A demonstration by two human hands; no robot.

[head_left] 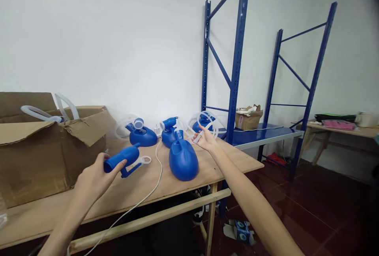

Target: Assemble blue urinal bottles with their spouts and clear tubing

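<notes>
My left hand (99, 171) is wrapped round a blue cylindrical part (122, 158), held above the table; a strap with a white ring (145, 160) hangs from it. My right hand (204, 138) is closed on a whitish translucent piece (197, 137), just behind and right of a blue bottle (183, 160) near the table's front edge. Behind stand another blue bottle (143, 136) with a white-capped neck and one (169, 137) with a blue cylinder on top. A further blue bottle (203, 123) sits among clear tubing at the back right.
An open cardboard box (32, 165) holding clear tubes fills the left of the wooden table (118, 197). A white cable (148, 195) crosses the front edge. A blue metal rack (237, 51) rises at the right, with a small carton (248, 120) on its shelf.
</notes>
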